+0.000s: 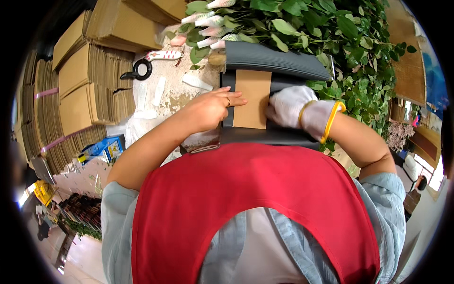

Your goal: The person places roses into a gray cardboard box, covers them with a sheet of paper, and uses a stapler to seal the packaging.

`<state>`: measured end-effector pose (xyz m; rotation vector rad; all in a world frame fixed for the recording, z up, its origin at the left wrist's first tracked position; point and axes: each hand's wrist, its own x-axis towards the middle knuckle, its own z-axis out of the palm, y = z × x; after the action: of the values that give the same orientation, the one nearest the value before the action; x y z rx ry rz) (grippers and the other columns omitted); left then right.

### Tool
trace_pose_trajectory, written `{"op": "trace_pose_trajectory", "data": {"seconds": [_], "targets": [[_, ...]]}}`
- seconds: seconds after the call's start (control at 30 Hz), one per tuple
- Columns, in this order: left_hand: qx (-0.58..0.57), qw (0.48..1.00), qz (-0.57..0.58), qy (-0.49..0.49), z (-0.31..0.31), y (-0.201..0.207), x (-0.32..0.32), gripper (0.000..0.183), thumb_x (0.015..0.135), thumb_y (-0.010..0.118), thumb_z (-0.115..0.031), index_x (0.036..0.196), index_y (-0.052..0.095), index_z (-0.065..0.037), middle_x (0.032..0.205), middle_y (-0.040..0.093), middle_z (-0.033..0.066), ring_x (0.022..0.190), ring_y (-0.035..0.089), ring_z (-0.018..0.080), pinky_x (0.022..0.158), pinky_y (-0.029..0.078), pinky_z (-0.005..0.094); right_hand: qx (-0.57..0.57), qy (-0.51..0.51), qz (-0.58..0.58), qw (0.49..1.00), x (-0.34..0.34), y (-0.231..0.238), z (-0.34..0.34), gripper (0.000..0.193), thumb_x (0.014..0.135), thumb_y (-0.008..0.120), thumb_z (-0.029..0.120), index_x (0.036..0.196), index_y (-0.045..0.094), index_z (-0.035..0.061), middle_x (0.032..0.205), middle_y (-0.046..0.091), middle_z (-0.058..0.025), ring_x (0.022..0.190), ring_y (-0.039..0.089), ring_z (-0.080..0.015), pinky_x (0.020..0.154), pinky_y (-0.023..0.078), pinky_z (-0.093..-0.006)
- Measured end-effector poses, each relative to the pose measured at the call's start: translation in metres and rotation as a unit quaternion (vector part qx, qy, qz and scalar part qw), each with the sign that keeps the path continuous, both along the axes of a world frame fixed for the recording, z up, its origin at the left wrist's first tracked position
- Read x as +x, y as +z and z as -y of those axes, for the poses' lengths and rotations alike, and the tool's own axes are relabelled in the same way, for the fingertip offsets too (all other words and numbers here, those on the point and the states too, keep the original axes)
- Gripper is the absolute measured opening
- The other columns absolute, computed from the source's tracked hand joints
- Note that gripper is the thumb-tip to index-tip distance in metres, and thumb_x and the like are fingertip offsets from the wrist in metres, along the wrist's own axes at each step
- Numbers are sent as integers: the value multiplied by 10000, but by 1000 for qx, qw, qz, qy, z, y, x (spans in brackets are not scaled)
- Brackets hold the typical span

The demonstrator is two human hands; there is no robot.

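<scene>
A brown cardboard piece (254, 111) lies flat on a dark grey stand (279, 136) in front of me. My left hand (215, 108), bare and with a ring, reaches in from the left; its stretched fingers rest across the cardboard's left edge. At the right edge of the cardboard, my right hand (289, 106) wears a white glove with a yellow cuff. Its fingers are curled inward, and whatever they hold is hidden. Just beyond the cardboard runs the stand's ridged grey upper edge (276, 59).
Roses in white net sleeves (213, 31) and dense green leaves (347, 52) lie beyond and to the right. Left on the worn table are a black tape roll (142, 69), a white-and-pink cutter (163, 55) and white net sleeves (197, 82). Cardboard stacks (75, 90) stand farther left.
</scene>
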<state>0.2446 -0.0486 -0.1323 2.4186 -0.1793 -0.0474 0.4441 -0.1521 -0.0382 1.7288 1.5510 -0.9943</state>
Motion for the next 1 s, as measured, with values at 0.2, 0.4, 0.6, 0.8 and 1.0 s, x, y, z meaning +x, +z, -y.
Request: {"op": "trace_pose_trajectory", "data": {"seconds": [0.2,0.4,0.6,0.8,1.0], "targets": [[26,990,-14,134,18,10,30,509,737,715,-185,1188,538,-32,1341,439,165,1144,504,346,935,460,393,237,-26,-49,970,0,-32,21,251,779,584,340,801,649,99,757,664,-138,691,660,-317,590,526,-425],[76,989,5,127,38,19,22,798,614,813,-204,1287,443,15,1444,301,215,1247,388,385,1045,364,422,578,-76,140,801,107,57,8,260,813,516,156,1057,579,93,879,636,-154,739,640,-300,613,524,-366],[77,994,-25,70,35,-1,28,779,615,826,-232,1293,472,-86,1479,217,222,1303,263,453,1077,323,468,345,-133,316,874,173,89,2,144,829,526,74,848,643,-7,859,677,-183,750,691,-237,606,571,-365],[43,994,-41,94,37,0,25,744,622,818,-177,1284,486,-100,1488,214,219,1325,236,457,1082,314,478,438,-171,242,849,151,102,33,273,842,513,124,1075,650,85,1172,596,-170,906,653,-269,747,561,-360],[22,995,-26,96,30,-3,37,631,674,787,-169,1248,540,-84,1482,267,221,1324,279,433,1079,305,482,317,-70,274,906,222,-12,-12,235,804,555,172,980,696,107,1038,675,-123,885,671,-231,721,568,-351]]}}
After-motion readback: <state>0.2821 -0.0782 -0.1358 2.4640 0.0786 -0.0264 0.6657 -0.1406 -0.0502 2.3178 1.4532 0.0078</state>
